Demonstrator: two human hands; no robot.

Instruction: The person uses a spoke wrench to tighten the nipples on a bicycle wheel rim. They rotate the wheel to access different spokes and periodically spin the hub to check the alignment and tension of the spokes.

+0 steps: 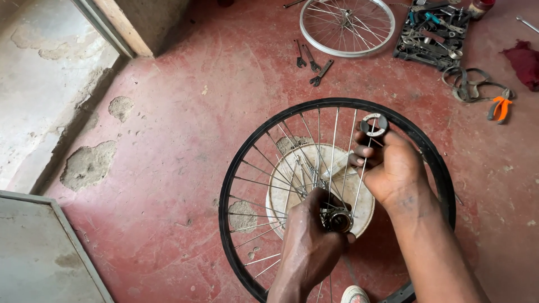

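The black rim (236,168) lies flat on the red floor (179,140), and every position below is given relative to it. At its centre, the left hand (307,241) is closed around the hub (338,220), holding it raised above a pale disc (359,193) that lies inside the rim. The right hand (390,165), just above the hub and apart from the left, pinches a spoke (364,168) between its fingers and also carries a round spoke key (374,124) near the upper edge of the rim. Judged from the picture, lacing is only partly complete: spokes on the left half run out to the rim, while several at centre stand loose in a bundle and the right half appears largely open. Seating the loose spokes and tensioning them looks to be outstanding. Beyond the rim, at the top, lie a silver wheel (314,39), three spanners (311,62), a tool tray (429,33), a coiled strap (469,84), orange pliers (499,108) and a red rag (525,62).
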